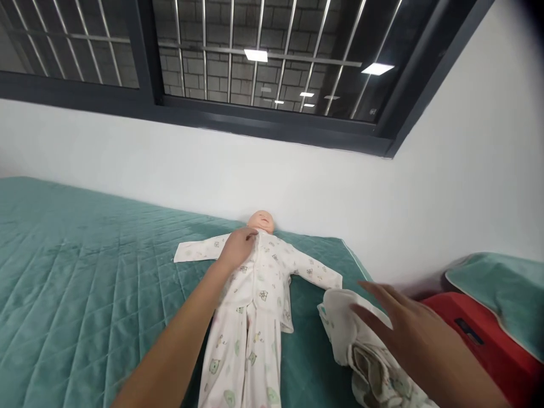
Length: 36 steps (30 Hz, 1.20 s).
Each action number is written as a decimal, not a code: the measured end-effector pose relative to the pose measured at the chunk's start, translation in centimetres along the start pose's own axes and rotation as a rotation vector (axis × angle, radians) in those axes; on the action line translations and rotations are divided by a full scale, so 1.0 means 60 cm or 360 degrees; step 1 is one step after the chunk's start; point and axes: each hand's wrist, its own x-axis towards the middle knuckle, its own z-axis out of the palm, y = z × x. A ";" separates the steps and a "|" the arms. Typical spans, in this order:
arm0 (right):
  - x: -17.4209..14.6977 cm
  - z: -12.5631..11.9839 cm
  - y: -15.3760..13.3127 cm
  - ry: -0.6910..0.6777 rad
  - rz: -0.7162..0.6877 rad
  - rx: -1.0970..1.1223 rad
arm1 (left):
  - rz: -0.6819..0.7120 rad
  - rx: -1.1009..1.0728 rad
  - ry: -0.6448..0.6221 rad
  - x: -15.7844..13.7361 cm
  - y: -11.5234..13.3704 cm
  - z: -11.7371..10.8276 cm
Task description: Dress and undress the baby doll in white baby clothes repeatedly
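A baby doll [262, 221] lies on its back on the green quilted cover, its head by the wall. It wears a white printed baby shirt [267, 266] with the sleeves spread out, and matching pants [263, 357]. My left hand [238, 247] is at the shirt's collar just below the doll's chin, fingers pinched together on the fabric. To the right, my right hand [402, 317] is open, thumb and fingers apart, above a pile of folded white baby clothes [340, 323]. Whether its fingertips touch the pile I cannot tell.
The green quilted cover [106, 283] spreads over the bed surface. A red case or bag [454, 309] sits at the right, partly under another green cloth [501, 283]. Behind stands a white wall [212, 164] with a dark-framed barred window [272, 122].
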 end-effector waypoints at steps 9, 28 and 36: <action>0.192 0.207 -0.218 -0.0053 0.0099 0.1411 | 0.0162 -0.0170 -0.0116 0.011 -0.036 0.019; 0.200 0.253 -0.231 -0.0095 0.0069 0.1438 | 0.0141 -0.0296 -0.0212 0.013 -0.048 0.012; 0.199 0.258 -0.216 -0.0177 -0.0174 0.1292 | 0.0152 -0.0278 -0.0227 0.010 -0.039 0.008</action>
